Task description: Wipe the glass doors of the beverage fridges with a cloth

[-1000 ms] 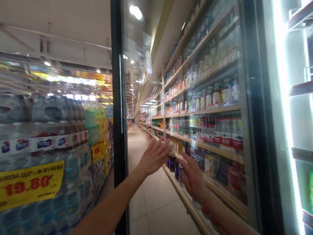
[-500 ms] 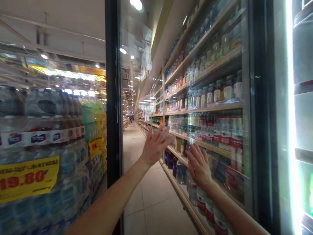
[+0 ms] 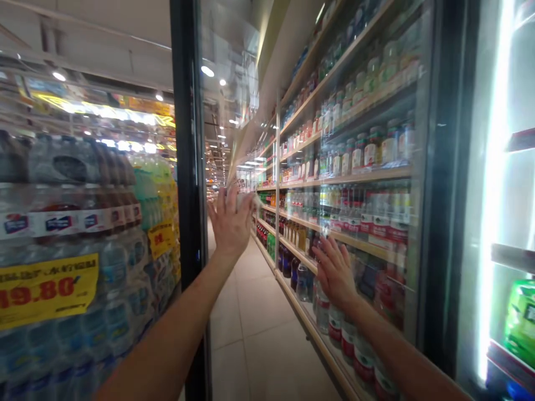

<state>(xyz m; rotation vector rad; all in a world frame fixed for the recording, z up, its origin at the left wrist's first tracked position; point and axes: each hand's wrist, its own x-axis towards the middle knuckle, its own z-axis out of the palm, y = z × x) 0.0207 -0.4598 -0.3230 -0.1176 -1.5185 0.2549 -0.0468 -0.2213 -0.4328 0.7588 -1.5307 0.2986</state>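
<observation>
My left hand (image 3: pixel 230 225) is raised flat to the clear pane of a black-framed glass door (image 3: pixel 271 312), its fingers spread. A pale, blurred cloth (image 3: pixel 256 201) shows beside the thumb and seems pressed between palm and glass; most of it is hidden. Lower and to the right, my right hand (image 3: pixel 334 273) lies against the same pane or close to it, fingers stretched and nothing visible in them. Through the glass, or mirrored in it, shelves of bottles (image 3: pixel 371 150) run back along an aisle.
The door's dark upright edge (image 3: pixel 186 167) stands at left. Beyond it are stacked packs of bottled drinks (image 3: pixel 83 217) with a yellow price sign (image 3: pixel 45 289). At right, a bright light strip (image 3: pixel 495 184) lines the cooler opening, where a green package (image 3: pixel 520 317) sits.
My left hand has moved left and slightly up across the pane, the pale cloth going with it. The right hand has stayed nearly in place. The view has shifted slightly.
</observation>
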